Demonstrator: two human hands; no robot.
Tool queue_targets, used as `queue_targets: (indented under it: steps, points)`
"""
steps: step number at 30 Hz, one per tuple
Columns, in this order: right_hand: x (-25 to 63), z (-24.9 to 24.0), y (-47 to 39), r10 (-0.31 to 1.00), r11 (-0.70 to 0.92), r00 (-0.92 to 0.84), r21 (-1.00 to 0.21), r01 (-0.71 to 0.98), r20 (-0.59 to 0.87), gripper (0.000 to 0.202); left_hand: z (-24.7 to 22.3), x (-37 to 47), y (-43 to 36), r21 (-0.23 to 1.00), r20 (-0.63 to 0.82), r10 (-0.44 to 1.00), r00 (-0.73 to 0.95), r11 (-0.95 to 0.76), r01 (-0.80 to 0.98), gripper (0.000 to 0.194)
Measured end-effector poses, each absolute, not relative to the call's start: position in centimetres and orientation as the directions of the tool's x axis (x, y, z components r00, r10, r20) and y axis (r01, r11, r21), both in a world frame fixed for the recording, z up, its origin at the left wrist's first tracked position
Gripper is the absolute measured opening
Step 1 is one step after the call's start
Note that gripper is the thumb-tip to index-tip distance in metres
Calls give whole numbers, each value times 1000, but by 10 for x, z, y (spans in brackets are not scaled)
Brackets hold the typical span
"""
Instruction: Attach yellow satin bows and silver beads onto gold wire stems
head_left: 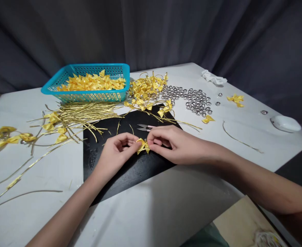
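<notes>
Over the black mat (122,175), a small yellow ribbon bow (142,146) is pinched between my two hands. My left hand (118,149) grips its left side between thumb and fingertips. On the other side, my right hand (173,144) has thumb and index finger closed at the bow's right edge. A tiny silver bead seems to show at the top of the bow, partly hidden by fingers. Just behind my right hand lies a pair of small snips (143,127), blades pointing left and handle mostly covered.
A blue basket (85,92) full of yellow ribbon pieces stands at the back left. Gold cords (86,115) lie before it. Finished-looking bows (148,85) and silver beads (198,101) are heaped at the back. A white dish (285,123) sits far right.
</notes>
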State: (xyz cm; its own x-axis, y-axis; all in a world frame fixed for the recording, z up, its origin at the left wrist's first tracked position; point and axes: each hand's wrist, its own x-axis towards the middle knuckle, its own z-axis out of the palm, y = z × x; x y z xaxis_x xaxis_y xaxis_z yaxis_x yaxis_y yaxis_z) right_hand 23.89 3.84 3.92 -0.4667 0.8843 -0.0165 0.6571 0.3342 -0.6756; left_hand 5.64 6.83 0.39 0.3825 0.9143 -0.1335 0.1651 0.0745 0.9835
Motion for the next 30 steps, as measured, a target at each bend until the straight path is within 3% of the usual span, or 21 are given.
queue_targets:
  steps: [16,30]
  points:
    - [235,27,38,918,347,-389,-637,688,79,7,5,53,71,984,-167,840,516,110,141,15]
    - [232,24,37,914,367,-389,-649,666,118,8,4,53,72,961,-274,850,450,234,145,19]
